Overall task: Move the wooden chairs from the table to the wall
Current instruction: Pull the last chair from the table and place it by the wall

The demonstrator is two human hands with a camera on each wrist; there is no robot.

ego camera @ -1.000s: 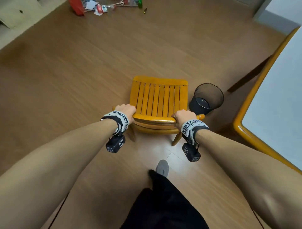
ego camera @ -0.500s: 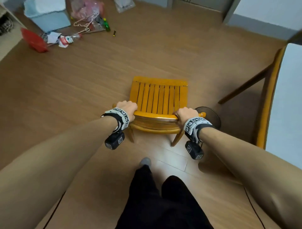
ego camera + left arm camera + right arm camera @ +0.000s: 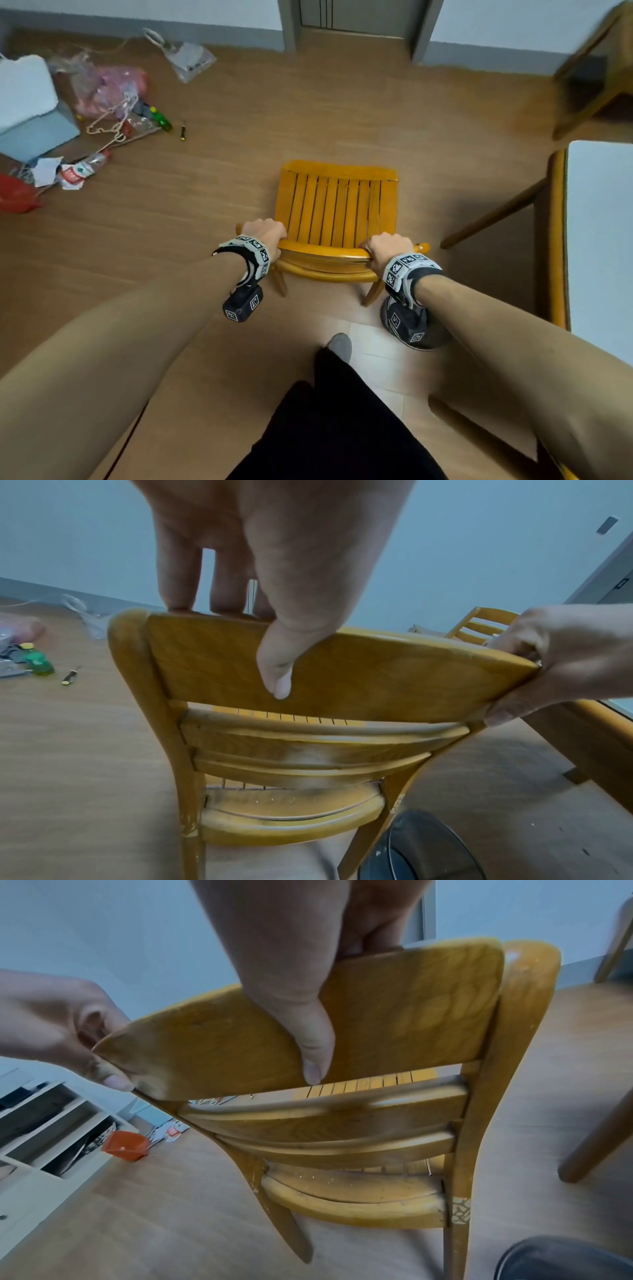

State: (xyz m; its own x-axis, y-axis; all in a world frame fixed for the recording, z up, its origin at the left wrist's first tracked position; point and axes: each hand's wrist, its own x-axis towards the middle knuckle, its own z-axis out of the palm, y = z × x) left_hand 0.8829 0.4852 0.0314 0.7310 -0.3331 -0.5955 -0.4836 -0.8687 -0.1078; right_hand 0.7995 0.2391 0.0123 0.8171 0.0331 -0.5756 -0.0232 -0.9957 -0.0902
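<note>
Both of my hands grip the top rail of the wooden chair (image 3: 337, 205): my left hand (image 3: 265, 231) at its left end, my right hand (image 3: 388, 248) at its right, fingers over the front, thumbs pressed on the back. It stands on the wood floor (image 3: 205, 222), just left of the table (image 3: 599, 222), facing the far wall (image 3: 137, 10). Litter (image 3: 102, 102) lies near that wall.

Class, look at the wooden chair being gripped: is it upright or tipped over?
Upright. The chair shows its slatted seat facing up, legs pointing down to the floor, with both hands gripping its top rail.
</note>
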